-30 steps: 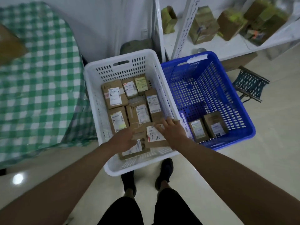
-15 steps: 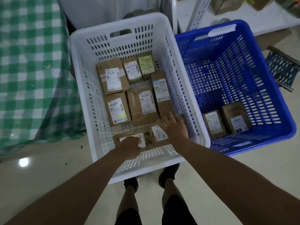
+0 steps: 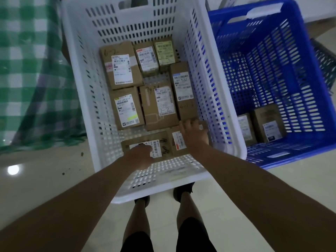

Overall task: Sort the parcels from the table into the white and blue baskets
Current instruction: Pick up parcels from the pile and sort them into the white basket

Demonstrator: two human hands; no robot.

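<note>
Both parcels are lowered deeper into the white slotted plastic basket [image 3: 87,73] at frame centre; the left hand [image 3: 140,157] rests on a flat brown cardboard parcel [image 3: 163,144], the right hand [image 3: 195,137] presses a second labelled brown parcel [image 3: 177,142], grips unclear. 8 parcels are counted there, 2 in the blue slotted plastic basket [image 3: 309,84] at right.

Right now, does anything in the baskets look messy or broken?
Nothing looks broken or spilled. The parcels in the white basket lie flat in fairly neat rows, labels up, and two more sit side by side in the blue basket. Both hands, left and right, rest on the nearest two parcels. A few dark crumbs dot the floor.
</note>
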